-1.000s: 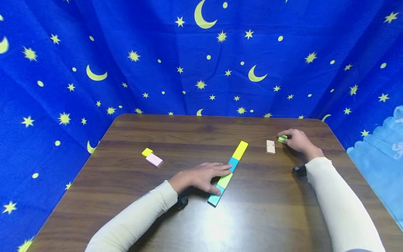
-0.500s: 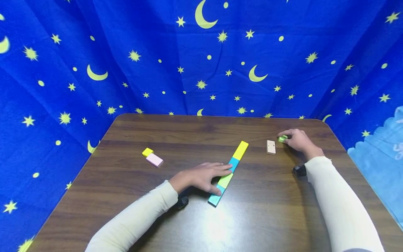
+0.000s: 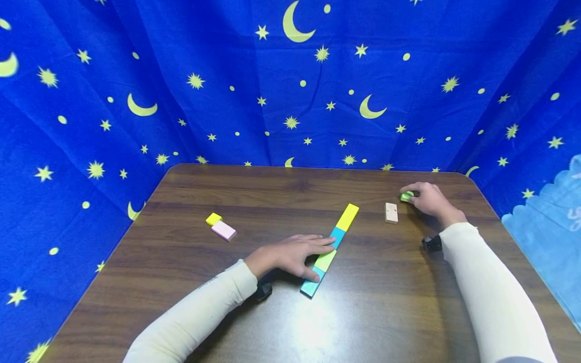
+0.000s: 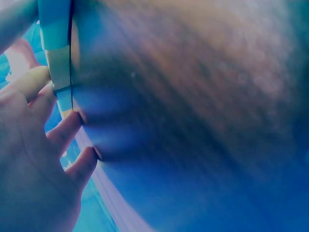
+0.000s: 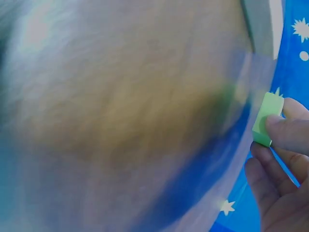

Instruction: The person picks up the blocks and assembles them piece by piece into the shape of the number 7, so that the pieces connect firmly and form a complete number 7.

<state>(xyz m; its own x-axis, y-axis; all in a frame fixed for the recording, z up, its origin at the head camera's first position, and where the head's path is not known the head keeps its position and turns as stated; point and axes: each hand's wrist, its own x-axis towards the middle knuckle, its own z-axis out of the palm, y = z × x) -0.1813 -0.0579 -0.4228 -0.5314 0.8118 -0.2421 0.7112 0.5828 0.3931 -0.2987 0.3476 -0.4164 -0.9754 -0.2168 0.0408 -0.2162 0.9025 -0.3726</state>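
"What's leftmost on the bench [image 3: 386, 312]?"

"A small yellow rectangular block [image 3: 213, 219], with a pale pink rectangular block [image 3: 224, 230] just beside it."

"Then?"

"The left hand [image 3: 290, 255], its grip outspread, touching a slanted end-to-end row [image 3: 329, 255]: a teal rectangular block [image 3: 309, 288] nearest, a lime rectangular block [image 3: 324, 261], a blue rectangular block [image 3: 339, 234], a bright yellow oblong block [image 3: 347, 217] farthest."

"Farther right?"

"A pale wood-coloured rectangular block [image 3: 391, 213]; beside it, toward the far right corner, the right hand's [image 3: 428, 199] grip pinches a light-green rectangular block [image 5: 265, 106]."
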